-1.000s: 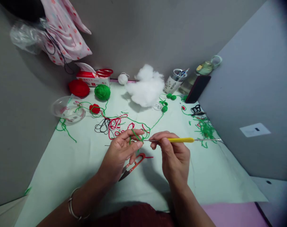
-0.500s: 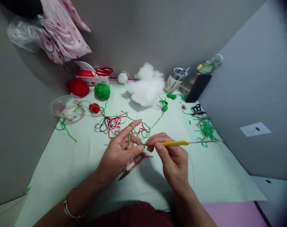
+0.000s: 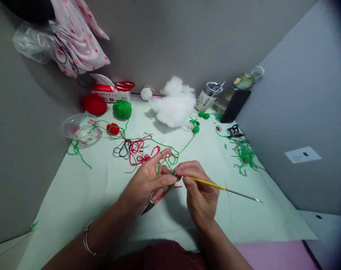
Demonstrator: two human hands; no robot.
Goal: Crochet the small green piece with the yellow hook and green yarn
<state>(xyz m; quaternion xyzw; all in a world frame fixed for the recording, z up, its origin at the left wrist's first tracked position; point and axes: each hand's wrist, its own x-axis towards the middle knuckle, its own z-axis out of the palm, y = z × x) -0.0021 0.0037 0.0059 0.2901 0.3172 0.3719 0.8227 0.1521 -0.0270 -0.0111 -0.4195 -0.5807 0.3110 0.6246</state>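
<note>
My right hand [image 3: 200,191] is closed around a crochet hook with a yellow handle [image 3: 208,182]; its spare metal end points down to the right. The working tip meets green yarn [image 3: 166,161] at my left fingertips and is mostly hidden there. My left hand [image 3: 150,180] pinches the green yarn between thumb and finger, with a strand looped over the raised index finger. A short green tail hangs below the pinch. Thread snips with red handles [image 3: 160,197] lie on the table under my left hand, partly covered by it.
White stuffing [image 3: 173,105] sits at the back, near a green yarn ball [image 3: 122,109] and a red yarn ball [image 3: 94,104]. A plastic bowl [image 3: 81,129] stands left. Red yarn [image 3: 136,148] lies tangled mid-table. Green scraps [image 3: 245,153] and a phone [image 3: 235,106] are at right.
The hook has tilted, its free end swinging downward. My right hand has turned and shifted slightly left; my left hand has moved a little right, and a green tail now shows below the fingers.
</note>
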